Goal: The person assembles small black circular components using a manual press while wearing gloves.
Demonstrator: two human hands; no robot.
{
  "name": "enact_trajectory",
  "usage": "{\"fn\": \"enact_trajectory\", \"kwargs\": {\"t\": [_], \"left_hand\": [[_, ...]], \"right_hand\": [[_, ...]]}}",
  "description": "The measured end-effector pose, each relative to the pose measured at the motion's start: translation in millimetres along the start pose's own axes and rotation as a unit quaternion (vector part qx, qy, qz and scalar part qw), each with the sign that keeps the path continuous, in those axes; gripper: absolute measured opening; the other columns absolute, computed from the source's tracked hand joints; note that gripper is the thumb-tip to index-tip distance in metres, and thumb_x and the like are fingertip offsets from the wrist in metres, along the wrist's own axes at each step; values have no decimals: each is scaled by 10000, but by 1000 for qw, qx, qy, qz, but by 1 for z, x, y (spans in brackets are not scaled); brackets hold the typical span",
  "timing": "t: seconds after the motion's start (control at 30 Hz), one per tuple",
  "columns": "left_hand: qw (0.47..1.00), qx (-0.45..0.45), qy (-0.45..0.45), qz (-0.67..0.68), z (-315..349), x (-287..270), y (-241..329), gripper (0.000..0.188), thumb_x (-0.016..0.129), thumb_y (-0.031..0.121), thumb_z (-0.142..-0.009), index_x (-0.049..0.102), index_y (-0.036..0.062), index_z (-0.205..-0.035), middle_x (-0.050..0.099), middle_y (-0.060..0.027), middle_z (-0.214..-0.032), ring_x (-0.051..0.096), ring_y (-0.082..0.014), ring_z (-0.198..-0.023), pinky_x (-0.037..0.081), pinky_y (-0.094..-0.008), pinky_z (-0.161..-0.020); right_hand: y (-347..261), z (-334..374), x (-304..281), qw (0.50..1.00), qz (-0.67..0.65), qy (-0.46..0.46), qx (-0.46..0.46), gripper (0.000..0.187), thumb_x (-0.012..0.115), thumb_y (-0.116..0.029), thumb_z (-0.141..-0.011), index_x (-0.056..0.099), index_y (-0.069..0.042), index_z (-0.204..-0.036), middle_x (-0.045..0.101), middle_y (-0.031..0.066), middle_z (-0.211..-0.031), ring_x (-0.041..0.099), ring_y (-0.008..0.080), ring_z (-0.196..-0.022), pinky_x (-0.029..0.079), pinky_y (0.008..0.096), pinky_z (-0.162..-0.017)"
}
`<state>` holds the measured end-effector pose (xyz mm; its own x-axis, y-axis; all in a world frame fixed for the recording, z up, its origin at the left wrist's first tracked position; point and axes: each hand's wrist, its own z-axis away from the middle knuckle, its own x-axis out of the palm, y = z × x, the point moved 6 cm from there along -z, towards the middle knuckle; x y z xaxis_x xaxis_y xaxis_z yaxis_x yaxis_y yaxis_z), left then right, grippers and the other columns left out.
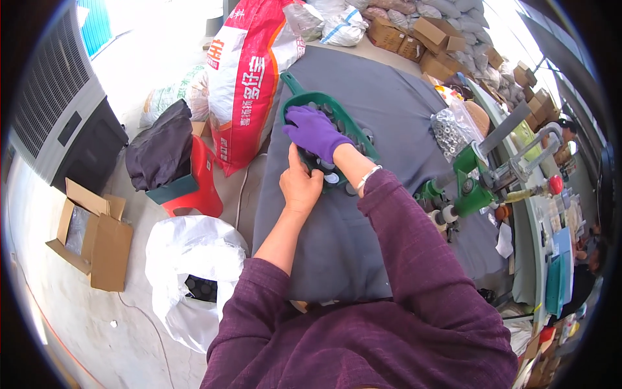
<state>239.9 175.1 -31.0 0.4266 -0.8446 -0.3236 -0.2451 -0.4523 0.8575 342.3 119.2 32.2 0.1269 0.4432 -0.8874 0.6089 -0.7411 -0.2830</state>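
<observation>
A green scoop (350,123) with a handle at its far end lies on the grey-covered table. Dark round discs (368,134) fill it, and a few lie beside it. One paler disc (332,177) shows near its front lip. My right hand (316,131), in a purple glove, rests across the discs with its fingers stretched toward the left rim; the fingertips are partly hidden. Bare, my left hand (301,185) grips the scoop's near left corner, index finger along the side and thumb toward the front lip. Its other fingers are curled and mostly hidden.
A large red-and-white sack (249,78) stands left of the table. Nearer are a red stool (201,181) with dark cloth, a white bag (194,253) containing dark discs, and an open carton (97,240). A green hand press (470,178) stands at right, by a bag of metal parts (450,133).
</observation>
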Motion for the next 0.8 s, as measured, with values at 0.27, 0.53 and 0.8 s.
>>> {"fn": "enact_trajectory", "kwargs": {"t": [0.27,0.53,0.8], "left_hand": [[999,-22,-26,-4,-2,2,-5,840,603,91,-658,283,16,-1431,579,-81,-576,596,-264,-531,491,-382,-589],[998,-2,-53,16,-1,7,-5,663,609,124,-668,476,67,-1315,606,-77,-609,626,-283,-583,507,-408,-623],[999,19,-34,9,-4,13,-4,360,609,122,-677,659,71,-1029,597,-72,-577,615,-253,-566,502,-379,-618]], "right_hand": [[11,34,9,995,65,-54,-54,242,512,-287,-888,658,-108,-963,643,76,-1034,564,281,-1049,346,488,-972],[13,77,-24,993,113,-13,-44,309,534,-279,-897,615,-179,-1178,539,42,-1317,456,249,-1249,274,484,-1049],[24,130,-64,993,111,24,33,284,551,-294,-884,654,-175,-1120,539,92,-1306,450,287,-1255,273,503,-1064]]}}
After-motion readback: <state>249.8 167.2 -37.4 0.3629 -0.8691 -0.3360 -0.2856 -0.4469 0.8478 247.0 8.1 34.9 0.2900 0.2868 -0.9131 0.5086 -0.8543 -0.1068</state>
